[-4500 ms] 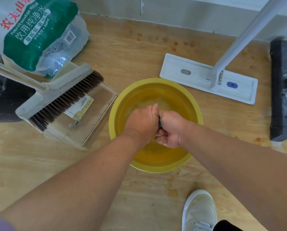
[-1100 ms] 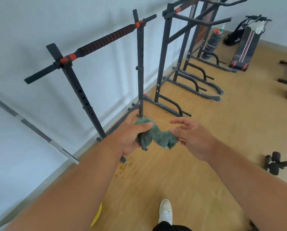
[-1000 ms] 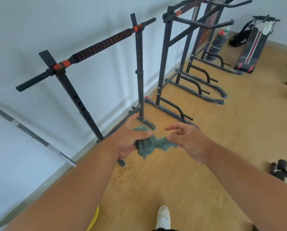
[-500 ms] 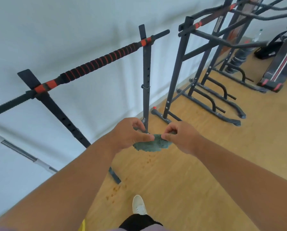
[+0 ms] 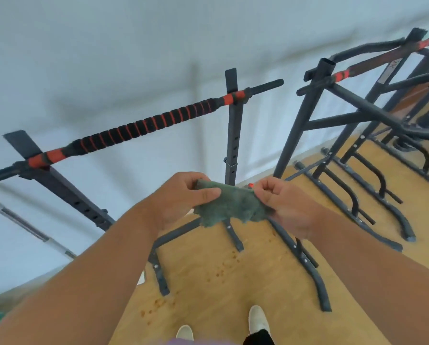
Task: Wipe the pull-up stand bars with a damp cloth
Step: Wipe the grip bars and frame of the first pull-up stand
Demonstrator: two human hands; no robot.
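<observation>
Stand's padded bar (image 5: 143,125) now closer; left hand (image 5: 181,197), right hand (image 5: 285,205) pinch cloth (image 5: 229,207) before upright (image 5: 232,135).

- The room was bright, lit evenly by soft daylight.
- Faint, blurred shadows of the pull-up bar (image 5: 143,127) fell on the white wall (image 5: 109,46) behind it.
- Motion blur softened everything, most of all right of the bar.
- Wide-angle distortion bent the uprights near the frame edges.

green cloth (image 5: 229,206), crumpled, before pull-up bar (image 5: 143,127)
</observation>
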